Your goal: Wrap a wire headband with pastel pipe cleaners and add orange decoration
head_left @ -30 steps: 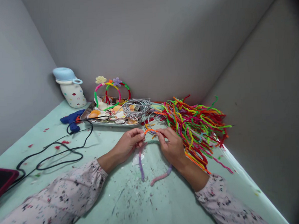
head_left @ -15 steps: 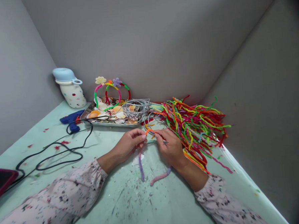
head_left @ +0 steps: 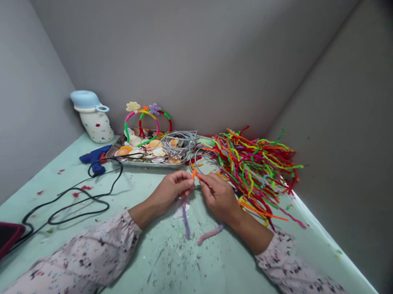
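An orange pipe cleaner [head_left: 195,174] is bent into a tight curve between my two hands. My left hand [head_left: 175,186] pinches one side with thumb and fingers. My right hand [head_left: 221,197] pinches the other, its knuckles facing up. Beneath them lies a hoop wrapped in pastel pipe cleaner; its purple end [head_left: 186,222] shows below my left hand and its pink end [head_left: 209,235] by my right wrist. My hands hide much of its arc. An orange strand [head_left: 264,211] sticks out right of my right hand; whether it joins the held piece is unclear.
A metal tray [head_left: 144,164] holds shells, coiled grey wire [head_left: 181,141] and two flower hoops [head_left: 141,123]. Right of it spreads a pipe cleaner heap [head_left: 256,161]. At left are a bottle [head_left: 94,119], a blue glue gun [head_left: 96,156], its black cord [head_left: 87,194] and a phone [head_left: 3,240].
My right hand has shifted slightly left, closer to my left hand. The orange curve between them has become smaller and tighter. An orange strand now reaches further out to the right.
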Tool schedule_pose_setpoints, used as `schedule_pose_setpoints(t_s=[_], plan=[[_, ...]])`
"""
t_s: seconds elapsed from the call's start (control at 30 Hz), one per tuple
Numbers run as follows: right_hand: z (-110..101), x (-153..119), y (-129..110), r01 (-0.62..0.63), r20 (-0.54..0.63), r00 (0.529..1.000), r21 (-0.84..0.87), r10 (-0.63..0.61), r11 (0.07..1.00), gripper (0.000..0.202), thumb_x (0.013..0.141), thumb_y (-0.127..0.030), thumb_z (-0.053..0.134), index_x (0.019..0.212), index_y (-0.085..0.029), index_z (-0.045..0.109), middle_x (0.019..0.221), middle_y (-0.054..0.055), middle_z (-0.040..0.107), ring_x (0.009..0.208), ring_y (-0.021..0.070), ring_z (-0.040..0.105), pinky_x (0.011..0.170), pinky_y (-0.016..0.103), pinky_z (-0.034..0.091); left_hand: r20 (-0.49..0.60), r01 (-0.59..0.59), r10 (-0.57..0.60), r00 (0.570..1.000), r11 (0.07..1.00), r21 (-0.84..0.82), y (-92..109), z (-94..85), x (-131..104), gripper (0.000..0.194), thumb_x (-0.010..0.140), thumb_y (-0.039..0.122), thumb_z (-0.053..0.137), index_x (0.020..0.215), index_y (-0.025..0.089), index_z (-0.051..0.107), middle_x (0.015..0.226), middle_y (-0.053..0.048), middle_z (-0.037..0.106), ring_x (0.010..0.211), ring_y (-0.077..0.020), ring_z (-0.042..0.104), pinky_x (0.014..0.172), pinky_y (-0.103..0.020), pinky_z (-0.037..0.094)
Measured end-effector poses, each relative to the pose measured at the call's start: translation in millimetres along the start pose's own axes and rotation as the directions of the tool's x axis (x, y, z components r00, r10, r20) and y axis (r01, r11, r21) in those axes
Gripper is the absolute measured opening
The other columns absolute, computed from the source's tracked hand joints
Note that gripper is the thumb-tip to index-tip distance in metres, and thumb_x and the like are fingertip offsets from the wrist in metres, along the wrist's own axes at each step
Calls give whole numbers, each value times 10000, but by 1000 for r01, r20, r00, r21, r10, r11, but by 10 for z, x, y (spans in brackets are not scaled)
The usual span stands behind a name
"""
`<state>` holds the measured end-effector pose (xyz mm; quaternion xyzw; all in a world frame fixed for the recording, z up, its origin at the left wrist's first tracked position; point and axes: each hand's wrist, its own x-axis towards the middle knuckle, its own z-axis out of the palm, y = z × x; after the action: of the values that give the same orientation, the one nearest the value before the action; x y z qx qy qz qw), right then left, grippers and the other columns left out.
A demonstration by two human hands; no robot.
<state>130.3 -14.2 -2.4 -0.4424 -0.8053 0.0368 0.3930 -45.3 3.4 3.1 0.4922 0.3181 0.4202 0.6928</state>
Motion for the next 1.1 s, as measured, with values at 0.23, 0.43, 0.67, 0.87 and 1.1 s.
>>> schedule_pose_setpoints(t_s=[0.23, 0.43, 0.67, 0.87, 1.1], plan=[[2, -7, -23, -8, 39, 999, -15, 8, 1000, 305, 888, -206, 454, 1168, -196, 574, 953, 73, 653, 867, 193, 577, 808, 334, 455, -9, 1, -1, 1000, 1000, 6, -17, -15, 4, 214, 720, 308, 686, 800, 150, 567, 659, 14, 542, 510, -54, 439, 473, -183, 337], [14, -22, -23, -4, 41, 999, -25, 5, 1000, 321, 892, -201, 438, 1190, -194, 558, 959, 81, 648, 881, 199, 574, 814, 339, 452, -7, -3, 3, 1000, 1000, 3, -31, -27, 7, 214, 731, 289, 680, 843, 147, 566, 664, 15, 530, 517, -48, 435, 489, -180, 356], [25, -30, -2, -2, 31, 1000, -28, 3, 1000, 314, 888, -198, 442, 1175, -188, 569, 958, 82, 647, 883, 201, 579, 820, 345, 453, 10, -5, 6, 1000, 999, -46, -18, -18, 7, 261, 743, 270, 671, 947, 159, 552, 697, 15, 520, 528, -51, 431, 483, -184, 382], [27, -25, -6, -4, 28, 1000, -28, 5, 1000, 267, 886, -203, 451, 1106, -180, 601, 933, 82, 647, 866, 199, 581, 803, 337, 453, 25, 12, -11, 1000, 999, -33, -21, -22, 2, 324, 745, 252, 673, 1030, 135, 572, 752, -15, 552, 547, -42, 438, 506, -174, 375], [1, -7, -50, -42, 28, 999, 19, 42, 999, 221, 883, -213, 462, 1032, -168, 619, 900, 73, 643, 843, 192, 581, 770, 317, 455, 31, 11, -9, 999, 999, -50, -34, -25, 9, 325, 730, 261, 688, 1012, 135, 585, 748, -17, 559, 552, -46, 441, 506, -176, 355]])
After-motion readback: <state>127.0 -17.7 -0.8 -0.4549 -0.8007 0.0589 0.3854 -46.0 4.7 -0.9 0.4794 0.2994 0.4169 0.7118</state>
